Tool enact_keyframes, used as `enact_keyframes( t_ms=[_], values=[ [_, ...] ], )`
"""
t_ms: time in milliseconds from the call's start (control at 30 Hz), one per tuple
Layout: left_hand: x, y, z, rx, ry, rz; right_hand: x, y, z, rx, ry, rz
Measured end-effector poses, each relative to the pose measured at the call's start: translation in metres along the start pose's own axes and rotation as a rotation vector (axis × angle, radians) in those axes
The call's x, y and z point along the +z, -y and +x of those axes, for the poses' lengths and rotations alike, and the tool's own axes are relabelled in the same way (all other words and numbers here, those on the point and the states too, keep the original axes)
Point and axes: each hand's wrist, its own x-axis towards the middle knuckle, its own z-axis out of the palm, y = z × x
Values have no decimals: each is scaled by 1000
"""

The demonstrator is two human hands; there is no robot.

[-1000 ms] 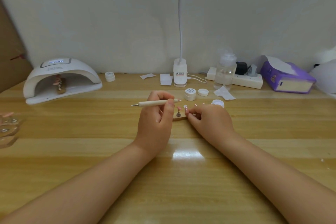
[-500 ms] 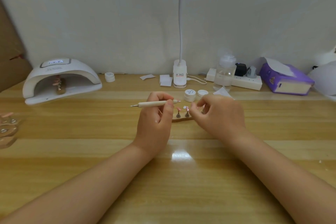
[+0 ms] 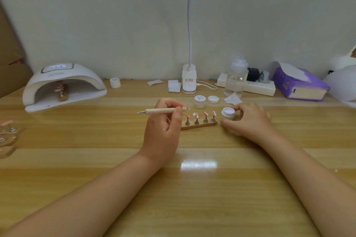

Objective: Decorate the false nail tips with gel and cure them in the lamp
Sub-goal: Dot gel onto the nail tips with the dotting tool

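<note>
A wooden holder strip (image 3: 200, 126) lies at the table's middle with several pink false nail tips (image 3: 206, 114) on metal stands. My left hand (image 3: 163, 127) grips a cream dotting tool (image 3: 163, 110) held level, its metal point aimed left. Just right of the strip, my right hand (image 3: 248, 121) holds an open white gel jar (image 3: 228, 113) between thumb and fingers. The white curing lamp (image 3: 63, 84) stands at the far left with another strip of nail tips (image 3: 62, 91) inside it.
A closed gel jar (image 3: 199, 101) and a loose lid (image 3: 213, 99) sit behind the strip. Further back are a clip lamp base (image 3: 189, 81), a clear bottle (image 3: 236, 79), a power strip (image 3: 258, 86), a purple tissue pack (image 3: 300, 84) and another jar (image 3: 115, 82). More holder strips (image 3: 7, 136) lie at the left edge.
My right hand left the nail tips and moved right to take hold of the open gel jar. The left hand with the tool stayed put.
</note>
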Motion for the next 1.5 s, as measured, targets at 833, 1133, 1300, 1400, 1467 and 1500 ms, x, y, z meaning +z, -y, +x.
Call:
enact_keyframes(
  t_ms=[833,1133,1300,1400,1467,1500],
  values=[
    [-1,-3,-1,55,4,-3,-3,43,-32,-584,-401,208],
    [1,3,-3,-8,70,122,7,48,-41,-655,-415,156],
    [1,2,-3,-26,88,152,9,50,-42,-679,-442,131],
    [2,1,-3,-36,99,159,9,50,-42,-681,-443,121],
    [2,1,-3,-42,105,162,9,49,-42,-685,-441,116],
    [2,2,-2,-45,108,164,9,49,-42,-688,-440,114]
  ],
)
